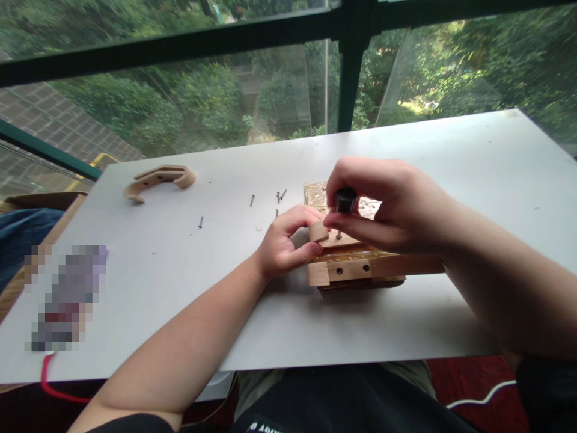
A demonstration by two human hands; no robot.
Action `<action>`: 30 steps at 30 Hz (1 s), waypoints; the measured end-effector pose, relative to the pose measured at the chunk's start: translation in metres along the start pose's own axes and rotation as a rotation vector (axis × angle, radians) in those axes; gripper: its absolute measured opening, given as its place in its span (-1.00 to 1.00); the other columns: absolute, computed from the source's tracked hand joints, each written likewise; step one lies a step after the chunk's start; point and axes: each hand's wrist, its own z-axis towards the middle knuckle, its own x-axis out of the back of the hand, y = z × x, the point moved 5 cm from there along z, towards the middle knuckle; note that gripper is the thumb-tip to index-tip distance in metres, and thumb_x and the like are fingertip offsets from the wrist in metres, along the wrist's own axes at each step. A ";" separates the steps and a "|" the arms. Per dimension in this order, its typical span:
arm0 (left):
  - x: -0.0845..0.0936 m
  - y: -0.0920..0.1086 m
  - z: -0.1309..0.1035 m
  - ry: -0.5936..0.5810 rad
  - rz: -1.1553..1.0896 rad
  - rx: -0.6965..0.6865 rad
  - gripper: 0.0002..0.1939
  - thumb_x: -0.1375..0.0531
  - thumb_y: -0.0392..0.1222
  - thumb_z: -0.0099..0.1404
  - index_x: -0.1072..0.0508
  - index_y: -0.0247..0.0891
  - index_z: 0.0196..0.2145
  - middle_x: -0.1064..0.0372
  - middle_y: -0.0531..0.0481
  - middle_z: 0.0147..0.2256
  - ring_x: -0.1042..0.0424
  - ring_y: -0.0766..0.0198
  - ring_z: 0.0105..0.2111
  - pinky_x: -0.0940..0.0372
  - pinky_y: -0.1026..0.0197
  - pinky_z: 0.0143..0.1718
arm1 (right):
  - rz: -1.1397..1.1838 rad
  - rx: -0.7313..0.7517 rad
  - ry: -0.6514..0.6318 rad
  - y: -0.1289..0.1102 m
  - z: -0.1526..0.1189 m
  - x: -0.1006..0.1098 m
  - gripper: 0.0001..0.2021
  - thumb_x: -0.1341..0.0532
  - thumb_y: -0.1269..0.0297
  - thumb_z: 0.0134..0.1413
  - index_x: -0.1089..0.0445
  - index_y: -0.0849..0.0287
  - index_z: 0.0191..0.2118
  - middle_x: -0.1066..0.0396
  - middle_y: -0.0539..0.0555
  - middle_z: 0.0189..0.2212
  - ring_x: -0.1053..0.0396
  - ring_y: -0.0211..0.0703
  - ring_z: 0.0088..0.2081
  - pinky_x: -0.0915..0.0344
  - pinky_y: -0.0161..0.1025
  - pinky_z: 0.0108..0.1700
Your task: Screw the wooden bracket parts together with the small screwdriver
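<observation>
My right hand (pixel 390 204) is wrapped round the black handle of a screwdriver (pixel 345 199), which stands upright. Its tip meets a screw (pixel 338 236) in a light wooden piece (pixel 318 231). My left hand (pixel 291 240) grips the rounded end of that piece between thumb and fingers. Nearer to me lies another wooden piece (pixel 351 270) with two dark screw heads or holes in its side. Both pieces sit against a block wrapped in shiny brown tape (pixel 314 193), partly hidden by my hands.
Several loose screws (pixel 252 200) lie left of the block on the white table (pixel 225 300). A curved wooden piece (pixel 162 174) rests at the far left. Near the left edge is a blurred-out object (pixel 72 294) by a red cable (pixel 47 379). Windows (pixel 202 102) stand behind the table.
</observation>
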 end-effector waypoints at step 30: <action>0.000 0.004 0.002 0.003 -0.011 -0.014 -0.72 -0.32 0.03 0.23 -0.52 -0.23 -0.26 -0.50 -0.18 -0.19 -0.48 0.05 -0.10 -0.36 -0.02 0.01 | 0.117 -0.046 -0.166 0.005 -0.006 0.006 -0.69 -0.17 0.54 -0.05 -0.36 0.09 -0.16 -0.48 0.02 -0.32 -0.40 -0.18 -0.36 -0.31 -0.27 -0.37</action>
